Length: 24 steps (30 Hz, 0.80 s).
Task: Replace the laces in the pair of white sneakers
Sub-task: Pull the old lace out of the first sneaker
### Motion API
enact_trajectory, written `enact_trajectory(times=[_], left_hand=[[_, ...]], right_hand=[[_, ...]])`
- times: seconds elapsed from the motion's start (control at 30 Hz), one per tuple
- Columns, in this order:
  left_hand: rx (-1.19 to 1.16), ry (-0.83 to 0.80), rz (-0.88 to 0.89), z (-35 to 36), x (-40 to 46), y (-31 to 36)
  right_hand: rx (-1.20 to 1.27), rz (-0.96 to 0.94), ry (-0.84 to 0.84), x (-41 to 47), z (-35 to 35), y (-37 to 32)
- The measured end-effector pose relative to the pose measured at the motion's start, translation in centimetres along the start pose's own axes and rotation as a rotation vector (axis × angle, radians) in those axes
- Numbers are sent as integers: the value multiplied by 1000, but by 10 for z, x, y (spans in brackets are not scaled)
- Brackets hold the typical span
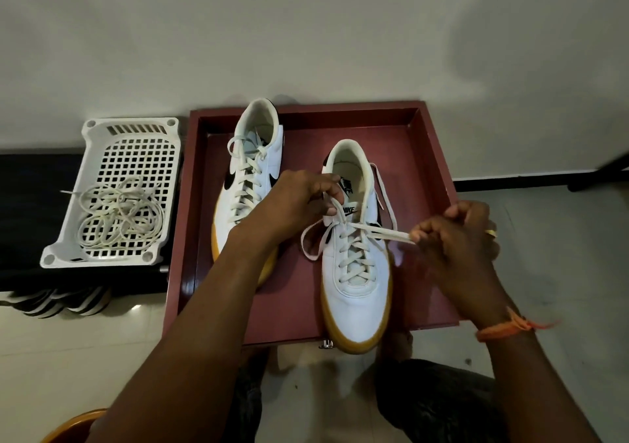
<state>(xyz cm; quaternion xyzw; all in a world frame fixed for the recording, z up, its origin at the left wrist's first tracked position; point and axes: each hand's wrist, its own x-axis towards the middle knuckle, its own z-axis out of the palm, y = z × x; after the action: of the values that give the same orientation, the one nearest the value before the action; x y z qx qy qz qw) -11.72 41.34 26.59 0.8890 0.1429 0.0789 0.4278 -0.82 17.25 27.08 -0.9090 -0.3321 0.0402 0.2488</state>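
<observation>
The near white leather sneaker with a gum sole stands in the shallow maroon wooden tray, beside its laced mate. The left hand pinches a cream lace at the tongue while the right hand grips its free end, pulling it taut, presumably to tie the bow; spare laces lie in a white perforated plastic basket

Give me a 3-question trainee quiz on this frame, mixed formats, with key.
1. True or false: both sneakers sit inside the red tray.
2. Multiple choice: the loose laces lie in A) the red tray B) the white basket C) the floor.
3. Fill in: the right hand pinches the ___ of the right sneaker.

Key: 1 true; 2 B; 3 lace. The left hand pinches the same lace near the tongue; the left sneaker is laced.
</observation>
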Motion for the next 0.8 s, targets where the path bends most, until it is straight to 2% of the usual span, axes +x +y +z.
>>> enact_trajectory(times=[0.13,0.23,0.4,0.57,0.63,0.73,0.8], left_hand=[[-15,-6,-27,-1,0,3],[-10,-13,-47,-1,-1,4],[15,-20,-50,0,-1,5],[-3,-5,-66,0,-1,6],[8,-5,-67,1,0,7],[-2,-12,-80,2,0,10],[-4,-12,-79,1,0,10]], right_hand=[[45,-65,48,10,12,-33],[-90,-204,-24,18,31,-58],[-114,-169,-99,19,43,-62],[138,-186,164,32,5,-43],[120,-181,81,29,1,-40],[-60,-221,-113,20,22,-50],[-157,-249,-146,17,35,-57]])
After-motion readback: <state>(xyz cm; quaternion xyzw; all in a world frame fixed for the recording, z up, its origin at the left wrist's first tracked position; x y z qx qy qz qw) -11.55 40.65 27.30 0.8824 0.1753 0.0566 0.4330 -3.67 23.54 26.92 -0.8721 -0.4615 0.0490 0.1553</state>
